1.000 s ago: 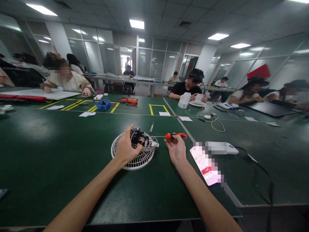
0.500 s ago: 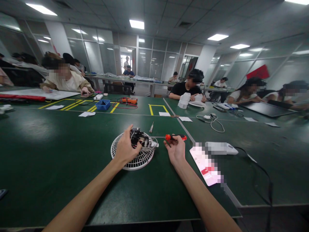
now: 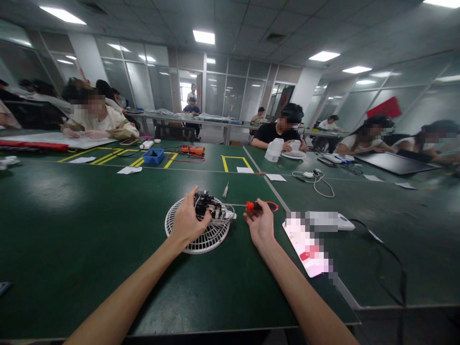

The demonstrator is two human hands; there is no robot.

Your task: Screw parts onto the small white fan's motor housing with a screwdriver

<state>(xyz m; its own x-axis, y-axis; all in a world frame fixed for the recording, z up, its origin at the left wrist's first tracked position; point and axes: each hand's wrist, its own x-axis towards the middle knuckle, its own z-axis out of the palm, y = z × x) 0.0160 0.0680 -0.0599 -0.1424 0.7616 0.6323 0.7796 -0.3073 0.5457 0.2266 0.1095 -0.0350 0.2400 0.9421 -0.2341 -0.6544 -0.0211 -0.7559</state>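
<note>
A white round fan grille (image 3: pixel 197 235) lies flat on the green table (image 3: pixel 72 230). On it sits a small black motor and wiring assembly (image 3: pixel 208 206). My left hand (image 3: pixel 187 220) is closed around the left side of that assembly. My right hand (image 3: pixel 261 223) grips the red and black handle of a screwdriver (image 3: pixel 260 206). The thin shaft runs left to the white part at the assembly's right edge.
A loose small screwdriver (image 3: pixel 225 189) lies just beyond the grille. A white device (image 3: pixel 328 221) with a black cable and a blurred flat card (image 3: pixel 307 247) lie right of my right hand. Other people sit at the far tables with a blue box (image 3: pixel 154 155) and white fan parts (image 3: pixel 275 149).
My right hand has shifted slightly on the screwdriver handle. My left hand and the grille have stayed put.
</note>
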